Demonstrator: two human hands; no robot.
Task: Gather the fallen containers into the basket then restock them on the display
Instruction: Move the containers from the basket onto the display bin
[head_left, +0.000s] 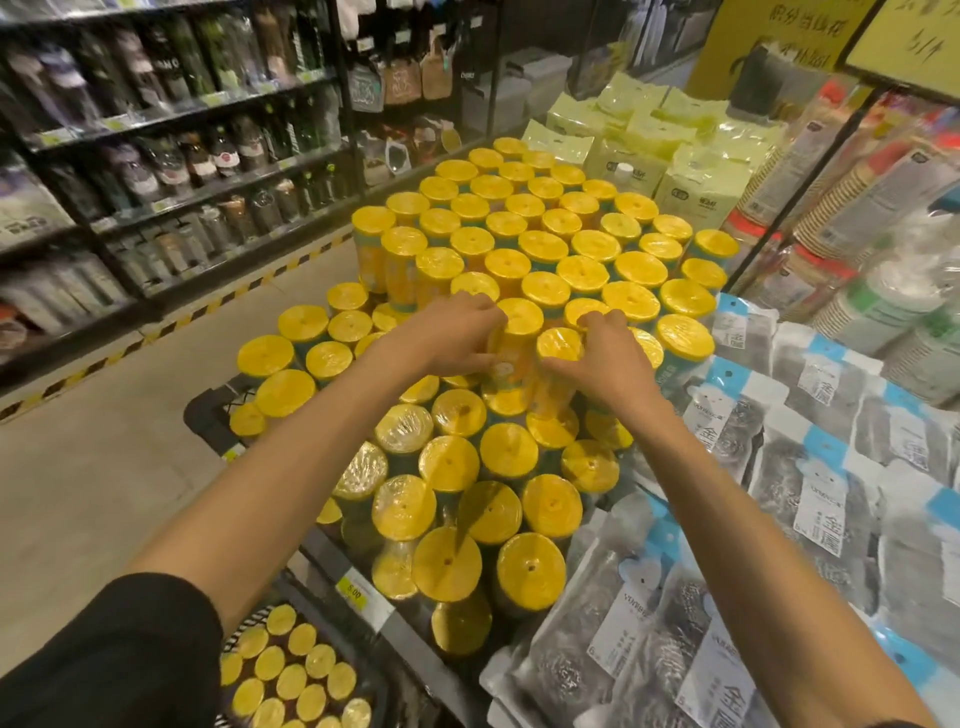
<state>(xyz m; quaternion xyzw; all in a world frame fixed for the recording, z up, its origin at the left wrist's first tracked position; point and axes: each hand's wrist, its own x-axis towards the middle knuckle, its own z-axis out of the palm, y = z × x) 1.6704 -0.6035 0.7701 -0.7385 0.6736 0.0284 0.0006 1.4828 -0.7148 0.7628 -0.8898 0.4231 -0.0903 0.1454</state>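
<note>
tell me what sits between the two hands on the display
In the head view, two yellow-lidded containers stand between the left hand and the right hand, each hand curled around one at the edge of the upper stack.

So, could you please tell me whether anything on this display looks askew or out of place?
Yes: the near yellow-lidded containers lean and overlap instead of standing upright like the tidy far rows. Both hands, left and right, grip two there.

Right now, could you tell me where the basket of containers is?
In the head view the basket sits low at the bottom left, on the floor below the price tag on the display's front edge, under the left forearm.
</note>
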